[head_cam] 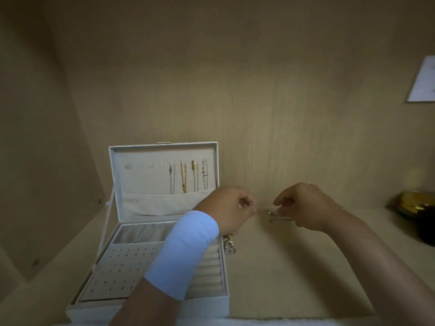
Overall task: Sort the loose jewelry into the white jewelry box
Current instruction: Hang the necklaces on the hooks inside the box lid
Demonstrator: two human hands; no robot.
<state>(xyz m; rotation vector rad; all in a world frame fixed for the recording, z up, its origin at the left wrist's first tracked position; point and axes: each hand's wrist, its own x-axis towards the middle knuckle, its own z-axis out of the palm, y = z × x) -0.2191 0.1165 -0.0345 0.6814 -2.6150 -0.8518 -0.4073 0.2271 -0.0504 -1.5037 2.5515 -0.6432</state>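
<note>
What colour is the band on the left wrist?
Light blue wristband, clearest in the head view.

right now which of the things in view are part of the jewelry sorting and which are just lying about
Part of the job:
- white jewelry box, lid open
- necklaces hanging inside the lid
- small jewelry piece held between the left hand and right hand
- chain dangling below the left hand

Just lying about:
- gold and dark object, far right
- white paper on the wall
</note>
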